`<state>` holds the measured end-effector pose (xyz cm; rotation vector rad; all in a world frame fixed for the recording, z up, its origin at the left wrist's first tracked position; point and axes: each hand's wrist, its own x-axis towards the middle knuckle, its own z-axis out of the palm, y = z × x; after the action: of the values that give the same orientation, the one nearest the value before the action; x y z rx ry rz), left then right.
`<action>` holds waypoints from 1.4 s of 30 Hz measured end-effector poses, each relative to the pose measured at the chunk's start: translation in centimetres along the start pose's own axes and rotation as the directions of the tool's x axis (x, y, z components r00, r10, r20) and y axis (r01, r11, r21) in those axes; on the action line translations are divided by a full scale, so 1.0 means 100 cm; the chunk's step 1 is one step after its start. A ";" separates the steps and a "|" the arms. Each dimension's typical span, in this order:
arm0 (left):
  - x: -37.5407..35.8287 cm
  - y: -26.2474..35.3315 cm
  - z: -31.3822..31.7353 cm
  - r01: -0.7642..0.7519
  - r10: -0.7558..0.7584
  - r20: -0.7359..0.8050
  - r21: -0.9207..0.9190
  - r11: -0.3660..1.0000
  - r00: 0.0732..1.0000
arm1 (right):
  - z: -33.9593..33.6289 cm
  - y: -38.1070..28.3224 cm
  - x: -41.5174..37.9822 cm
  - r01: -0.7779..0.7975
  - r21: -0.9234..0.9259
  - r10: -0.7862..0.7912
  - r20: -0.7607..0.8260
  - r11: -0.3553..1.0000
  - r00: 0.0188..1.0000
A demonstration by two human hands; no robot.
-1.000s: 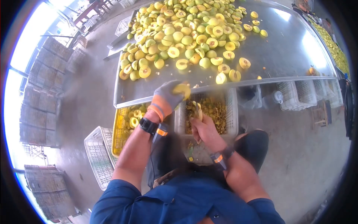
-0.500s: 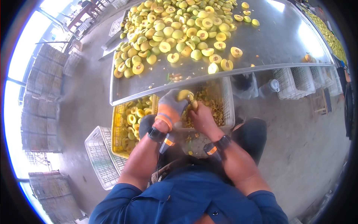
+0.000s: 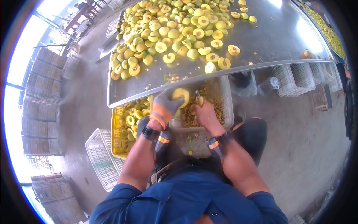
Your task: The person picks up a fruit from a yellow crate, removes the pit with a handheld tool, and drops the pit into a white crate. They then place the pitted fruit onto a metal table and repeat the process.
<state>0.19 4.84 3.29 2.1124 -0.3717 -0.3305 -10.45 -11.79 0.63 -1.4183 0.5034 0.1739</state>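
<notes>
My left hand (image 3: 165,102), in a grey and orange glove, grips a yellow peach half (image 3: 181,95) by its edge, its cut face showing a hollow at the centre. Beside it, my bare right hand (image 3: 206,115) is closed around the wooden handle of a small pitting tool (image 3: 199,100). The tool's short metal tip points away from me, apart from the fruit. Both hands are above a white crate (image 3: 228,100) holding brownish pits and scraps. To the left, a yellow crate (image 3: 118,140) contains hollowed peach halves.
A metal table (image 3: 261,41) carries a large heap of cut peaches (image 3: 164,31). Its raised front edge runs just beyond my hands. A white basket (image 3: 100,156) stands on the floor at left. More white crates (image 3: 292,80) and a clear jug (image 3: 270,85) are under the table.
My hands have moved apart: the tool has come away from the peach half, which is now turned with its hollowed face showing. The view has shifted slightly.
</notes>
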 end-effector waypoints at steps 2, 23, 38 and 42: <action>0.000 0.000 -0.002 -0.013 0.013 0.002 -0.009 1.000 1.000 | 0.003 -0.002 0.001 0.158 -0.075 -0.160 -0.018 0.984 0.987; -0.004 0.013 -0.015 -0.040 0.057 0.202 -0.085 0.996 0.978 | -0.003 -0.020 -0.013 -0.133 -0.013 0.127 0.406 0.991 0.905; -0.028 0.007 -0.020 0.034 0.072 0.227 -0.431 0.902 0.971 | 0.006 -0.021 -0.028 -0.529 0.374 0.155 0.688 0.761 0.709; -0.022 0.001 -0.018 -0.058 0.146 0.236 -0.343 0.938 0.961 | 0.011 -0.020 -0.029 -0.492 0.365 0.164 0.647 0.790 0.744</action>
<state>-1.16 7.07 4.52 1.7135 -0.5373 -0.5701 -11.91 -10.55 3.76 -0.6585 0.2509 0.7095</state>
